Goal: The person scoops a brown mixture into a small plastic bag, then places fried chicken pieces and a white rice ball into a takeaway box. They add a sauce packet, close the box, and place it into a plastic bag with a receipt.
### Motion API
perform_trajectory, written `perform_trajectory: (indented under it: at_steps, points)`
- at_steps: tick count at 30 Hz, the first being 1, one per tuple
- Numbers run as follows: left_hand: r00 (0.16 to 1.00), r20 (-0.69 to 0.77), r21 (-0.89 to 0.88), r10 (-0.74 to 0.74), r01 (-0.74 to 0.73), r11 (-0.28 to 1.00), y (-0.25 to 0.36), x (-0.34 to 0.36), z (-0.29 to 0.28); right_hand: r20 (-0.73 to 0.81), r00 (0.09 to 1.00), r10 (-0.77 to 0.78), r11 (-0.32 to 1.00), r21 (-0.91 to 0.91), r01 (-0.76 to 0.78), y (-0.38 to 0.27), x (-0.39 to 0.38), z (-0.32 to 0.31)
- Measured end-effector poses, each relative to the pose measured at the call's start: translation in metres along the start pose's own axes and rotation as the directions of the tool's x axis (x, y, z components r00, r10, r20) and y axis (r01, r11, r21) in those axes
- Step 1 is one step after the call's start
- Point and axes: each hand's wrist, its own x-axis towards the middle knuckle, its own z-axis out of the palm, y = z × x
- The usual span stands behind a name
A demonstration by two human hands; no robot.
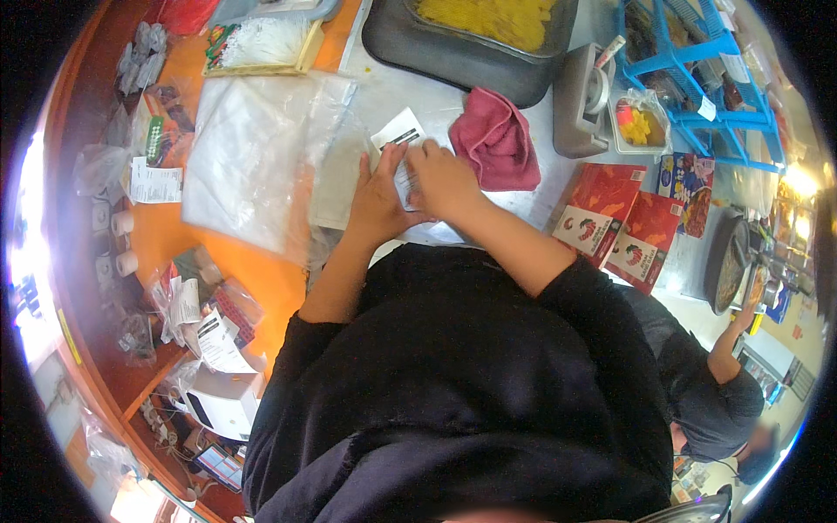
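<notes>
Close in front of my body, my left hand (377,202) and my right hand (446,181) meet over the worktop. Between them is a small clear, whitish plastic packet (404,186), with the fingers of both hands curled against it. What is inside the packet I cannot make out. Just beyond my fingertips lies a white printed paper slip (397,129), partly covered by my hands. A crumpled dark pink cloth (495,141) rests to the right of my right hand.
Large clear plastic bags (248,166) lie to the left. A black tray (392,44) of yellow food stands at the back, beside a grey tape dispenser (580,109). Red printed boxes (602,209) and a blue rack (684,52) are on the right. A co-worker (706,375) stands behind right.
</notes>
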Motion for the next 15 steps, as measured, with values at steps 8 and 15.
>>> perform_trajectory:
  at_steps: [8,15]
  points:
    - [0.990,0.133,-0.056,-0.037,0.044,0.997,0.006,0.007,-0.014,-0.592,0.803,-0.069,0.937,-0.315,-0.152,0.033,0.010,-0.056]
    - [0.927,0.328,0.015,0.184,-0.199,0.980,-0.003,0.041,-0.022,-0.223,0.945,0.240,0.970,0.007,-0.244,0.040,-0.008,-0.047]
